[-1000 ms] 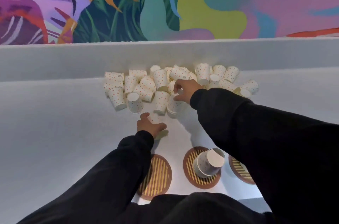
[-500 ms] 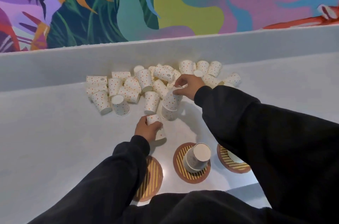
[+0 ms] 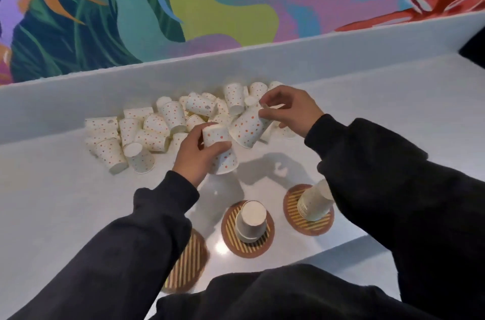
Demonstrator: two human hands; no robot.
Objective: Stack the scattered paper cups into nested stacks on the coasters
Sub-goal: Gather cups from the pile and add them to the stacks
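Both hands hold a cup each, about to nest them above the worktop (image 3: 65, 201).
Left hand (image 3: 193, 154) clamped on inverted cup (image 3: 220, 151); right hand (image 3: 287, 109) pinches tilted cup (image 3: 248, 126); misaligned rims could jam or crush; loose pile (image 3: 147, 133) behind; stacks on two coasters (image 3: 309, 225).

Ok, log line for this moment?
left hand: holds cup | right hand: holds cup | coasters: two stacked, one bare

The worktop (image 3: 52, 201) lay bare left of the cups (image 3: 147, 130) and between them and the coasters (image 3: 248, 230). The pile crowded the back ledge (image 3: 78, 99). Stacks stood on the middle and right coasters; the left coaster (image 3: 187, 264) carried nothing.
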